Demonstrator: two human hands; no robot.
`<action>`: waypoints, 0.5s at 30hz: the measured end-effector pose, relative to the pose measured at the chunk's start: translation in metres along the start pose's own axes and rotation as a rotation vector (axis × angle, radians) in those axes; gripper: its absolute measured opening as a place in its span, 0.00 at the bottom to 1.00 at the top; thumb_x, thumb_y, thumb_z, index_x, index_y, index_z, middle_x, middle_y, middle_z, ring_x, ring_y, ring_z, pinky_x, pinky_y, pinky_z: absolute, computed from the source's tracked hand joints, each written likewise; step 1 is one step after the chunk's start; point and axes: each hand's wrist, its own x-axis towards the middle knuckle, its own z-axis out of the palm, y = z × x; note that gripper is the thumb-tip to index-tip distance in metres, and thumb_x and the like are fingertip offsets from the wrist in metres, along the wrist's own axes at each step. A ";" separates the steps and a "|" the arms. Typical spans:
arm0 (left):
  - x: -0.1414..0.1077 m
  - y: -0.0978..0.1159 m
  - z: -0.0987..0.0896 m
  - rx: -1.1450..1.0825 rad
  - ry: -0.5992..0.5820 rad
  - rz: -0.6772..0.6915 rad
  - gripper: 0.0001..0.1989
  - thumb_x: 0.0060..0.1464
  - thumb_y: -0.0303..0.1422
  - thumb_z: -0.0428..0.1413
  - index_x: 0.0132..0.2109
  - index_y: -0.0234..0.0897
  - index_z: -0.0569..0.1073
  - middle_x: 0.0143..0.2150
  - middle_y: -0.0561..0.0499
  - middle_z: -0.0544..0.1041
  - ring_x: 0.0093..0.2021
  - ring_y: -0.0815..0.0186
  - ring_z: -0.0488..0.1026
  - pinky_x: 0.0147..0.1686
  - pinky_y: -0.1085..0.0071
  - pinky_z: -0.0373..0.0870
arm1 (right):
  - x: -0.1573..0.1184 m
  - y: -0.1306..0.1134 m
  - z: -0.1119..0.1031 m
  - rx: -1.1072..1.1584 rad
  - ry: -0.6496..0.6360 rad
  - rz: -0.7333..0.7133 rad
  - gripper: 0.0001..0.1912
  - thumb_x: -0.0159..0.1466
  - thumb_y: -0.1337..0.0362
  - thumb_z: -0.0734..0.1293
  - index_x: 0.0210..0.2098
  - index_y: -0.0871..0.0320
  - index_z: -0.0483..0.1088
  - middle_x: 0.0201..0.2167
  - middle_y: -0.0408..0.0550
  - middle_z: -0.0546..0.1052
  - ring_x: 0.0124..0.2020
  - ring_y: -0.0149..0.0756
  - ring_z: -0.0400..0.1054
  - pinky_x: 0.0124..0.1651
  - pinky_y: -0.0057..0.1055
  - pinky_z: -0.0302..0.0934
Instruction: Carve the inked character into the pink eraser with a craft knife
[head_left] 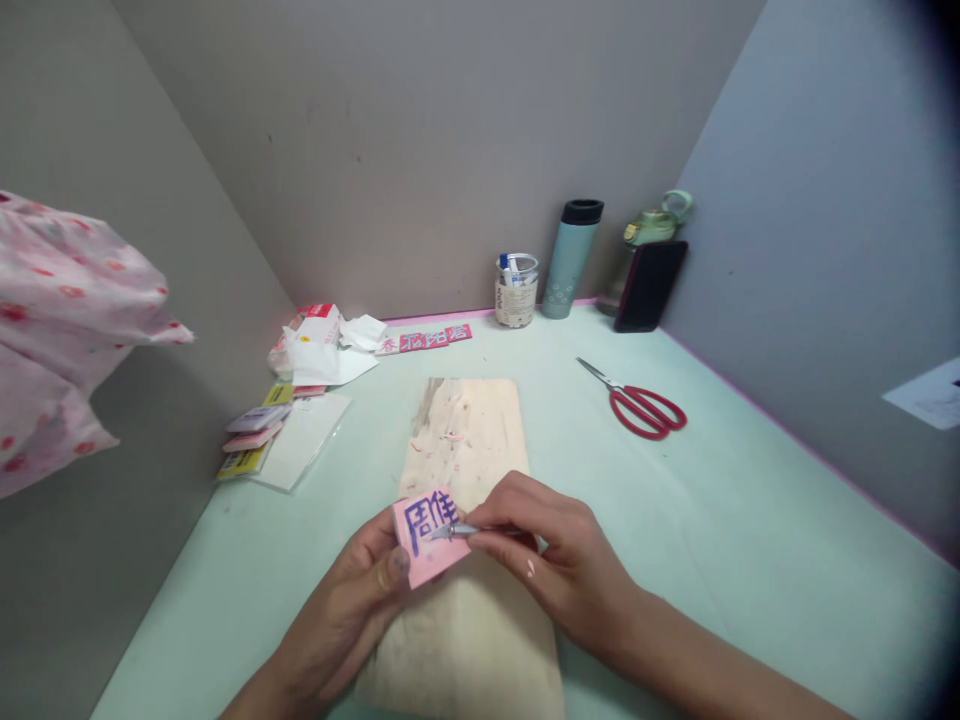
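Observation:
My left hand [360,590] grips a flat pink block [431,568] by its left edge, thumb on the front face. A large character in purple-blue ink covers the upper part of that face. In my right hand [559,560] is a slim silver craft knife [463,530], pinched like a pen, its tip at the inked strokes. Whether the tip touches the surface I cannot tell. Both hands are above a worn wooden board [480,430] with small pink and red scraps on it.
Red-handled scissors [641,408] lie right of the board. Along the back stand a pen jar [516,292], a blue tumbler [571,262], a green bottle [652,225] and a phone [651,288]. Papers [300,440], tissues [364,333] and carved pink pieces [435,338] lie left. A pink bag [67,340] hangs far left.

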 end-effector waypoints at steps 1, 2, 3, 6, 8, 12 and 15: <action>0.000 0.000 0.000 0.001 0.006 0.004 0.21 0.51 0.41 0.71 0.52 0.41 0.83 0.49 0.45 0.85 0.56 0.54 0.78 0.58 0.67 0.72 | 0.000 0.000 0.001 0.018 0.001 0.023 0.06 0.69 0.69 0.69 0.37 0.60 0.79 0.29 0.45 0.75 0.28 0.30 0.67 0.31 0.25 0.63; 0.000 -0.001 0.000 0.001 0.012 0.007 0.21 0.51 0.41 0.71 0.52 0.41 0.83 0.49 0.45 0.85 0.56 0.53 0.78 0.58 0.67 0.72 | 0.001 0.000 0.001 0.033 0.005 0.043 0.05 0.69 0.69 0.70 0.37 0.60 0.79 0.28 0.45 0.75 0.28 0.30 0.67 0.31 0.25 0.63; 0.000 -0.001 -0.001 0.002 0.015 0.009 0.21 0.51 0.41 0.71 0.52 0.41 0.83 0.48 0.45 0.85 0.56 0.53 0.78 0.58 0.67 0.72 | 0.001 0.000 0.002 0.044 0.008 0.058 0.05 0.69 0.69 0.70 0.36 0.60 0.79 0.28 0.44 0.75 0.27 0.30 0.66 0.31 0.25 0.63; 0.000 -0.001 -0.002 0.000 0.012 0.010 0.21 0.51 0.40 0.71 0.51 0.41 0.83 0.48 0.45 0.85 0.57 0.53 0.78 0.58 0.67 0.72 | 0.001 0.000 0.002 0.052 0.009 0.072 0.05 0.69 0.68 0.70 0.36 0.60 0.79 0.28 0.44 0.76 0.27 0.30 0.66 0.31 0.25 0.63; 0.000 -0.001 -0.002 -0.002 -0.002 0.006 0.20 0.52 0.40 0.71 0.51 0.40 0.83 0.48 0.45 0.85 0.56 0.53 0.78 0.58 0.66 0.71 | 0.001 0.001 0.002 0.034 -0.002 0.040 0.05 0.69 0.68 0.70 0.37 0.59 0.79 0.28 0.44 0.76 0.28 0.30 0.68 0.31 0.24 0.63; 0.000 0.000 0.000 -0.013 -0.036 -0.018 0.20 0.53 0.38 0.71 0.52 0.40 0.82 0.48 0.45 0.85 0.53 0.56 0.80 0.56 0.70 0.73 | -0.002 0.003 -0.002 -0.095 -0.026 -0.110 0.09 0.72 0.70 0.65 0.42 0.62 0.78 0.32 0.50 0.75 0.31 0.32 0.69 0.32 0.26 0.64; 0.001 0.001 0.001 -0.006 -0.048 -0.031 0.21 0.53 0.38 0.70 0.53 0.39 0.82 0.48 0.45 0.85 0.51 0.59 0.81 0.54 0.72 0.73 | -0.003 0.005 -0.004 -0.248 -0.004 -0.243 0.10 0.71 0.74 0.63 0.44 0.62 0.77 0.32 0.50 0.75 0.31 0.33 0.68 0.31 0.26 0.63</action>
